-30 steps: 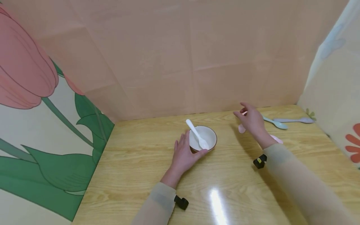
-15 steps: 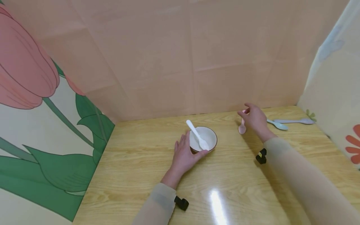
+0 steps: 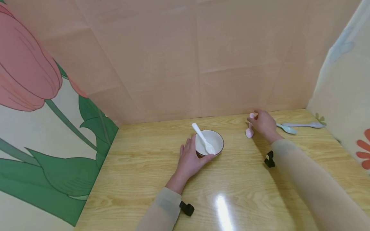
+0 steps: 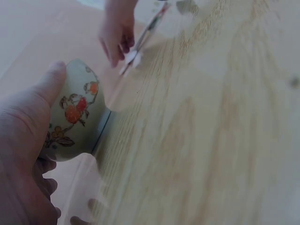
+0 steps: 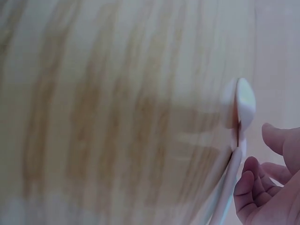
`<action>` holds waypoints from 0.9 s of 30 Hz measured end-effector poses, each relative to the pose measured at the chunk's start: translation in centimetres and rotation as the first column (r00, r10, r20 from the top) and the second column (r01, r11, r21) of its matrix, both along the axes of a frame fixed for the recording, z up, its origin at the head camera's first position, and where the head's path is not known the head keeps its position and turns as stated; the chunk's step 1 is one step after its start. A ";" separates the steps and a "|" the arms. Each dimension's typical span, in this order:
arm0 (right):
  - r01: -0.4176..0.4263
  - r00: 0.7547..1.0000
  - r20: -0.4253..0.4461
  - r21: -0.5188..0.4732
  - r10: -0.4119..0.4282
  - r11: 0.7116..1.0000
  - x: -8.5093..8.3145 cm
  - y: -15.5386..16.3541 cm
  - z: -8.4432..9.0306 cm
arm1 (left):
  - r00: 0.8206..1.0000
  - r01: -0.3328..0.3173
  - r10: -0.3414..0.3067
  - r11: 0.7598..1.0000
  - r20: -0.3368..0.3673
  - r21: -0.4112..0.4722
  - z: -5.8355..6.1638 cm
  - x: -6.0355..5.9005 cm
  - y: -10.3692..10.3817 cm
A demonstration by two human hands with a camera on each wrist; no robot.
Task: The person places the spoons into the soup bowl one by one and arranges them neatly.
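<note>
My left hand [image 3: 189, 162] holds the near left side of a white bowl [image 3: 215, 139] with a dark rim, thumb in front and fingers along its side. Fruit and leaves decorate the bowl's outer wall [image 4: 77, 110] in the left wrist view. Inside the bowl a white spoon [image 3: 201, 134] leans, its handle over the far left rim. My right hand [image 3: 266, 124] hovers just right of a pink spoon [image 3: 249, 132] lying on the table. In the right wrist view the right hand's thumb and loosely bent fingers [image 5: 257, 180] stand apart, nothing between them, beside that spoon [image 5: 245, 101].
Right of my right hand lie a mint green spoon [image 3: 286, 129] and a lavender spoon [image 3: 303, 124] on the wooden table [image 3: 138, 160]. A peach-coloured backdrop [image 3: 156, 64] rises along the far edge. Printed flower panels [image 3: 57, 173] border the sides.
My right hand has moved slightly right and nearer, uncovering more of the pink spoon. Another pink spoon, seen beside the right wrist earlier, is now hidden by the arm. The left hand stays on the bowl.
</note>
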State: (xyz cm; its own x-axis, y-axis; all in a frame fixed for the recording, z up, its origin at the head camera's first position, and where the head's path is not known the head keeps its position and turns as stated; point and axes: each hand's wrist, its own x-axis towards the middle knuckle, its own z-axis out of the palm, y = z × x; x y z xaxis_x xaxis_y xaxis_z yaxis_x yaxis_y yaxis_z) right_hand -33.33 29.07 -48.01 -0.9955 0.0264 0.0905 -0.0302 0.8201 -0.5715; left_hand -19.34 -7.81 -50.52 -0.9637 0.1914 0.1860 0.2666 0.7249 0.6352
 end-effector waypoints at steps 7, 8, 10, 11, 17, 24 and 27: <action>0.002 1.000 -0.003 0.006 -0.002 1.000 0.0 0.4 -0.5 | 1.000 0.003 -0.003 1.000 0.002 0.002 -0.1 -0.1 0.0; 0.001 1.000 -0.007 0.010 -0.001 1.000 0.0 0.4 -0.5 | 1.000 0.002 -0.002 1.000 0.004 0.003 -0.1 -0.1 0.0; -0.001 1.000 -0.010 0.016 0.002 1.000 0.0 0.6 -0.8 | 1.000 0.002 -0.002 1.000 0.005 0.007 -0.1 -0.1 0.0; -0.002 1.000 -0.011 0.021 0.002 1.000 -0.1 0.6 -0.8 | 1.000 0.002 -0.002 1.000 0.007 0.007 -0.1 -0.1 0.0; -0.003 1.000 0.018 0.030 0.003 1.000 -0.5 0.9 -1.2 | 1.000 0.003 -0.003 1.000 0.006 0.005 0.0 0.0 0.0; -0.019 0.999 0.050 0.052 0.016 0.998 -0.6 0.8 -1.2 | 1.000 0.000 0.000 1.000 0.008 0.001 0.1 0.0 -0.1; -0.017 0.998 0.068 0.059 0.013 0.998 -0.6 0.6 -1.0 | 1.000 -0.001 0.001 1.000 0.001 -0.004 0.0 0.0 -0.1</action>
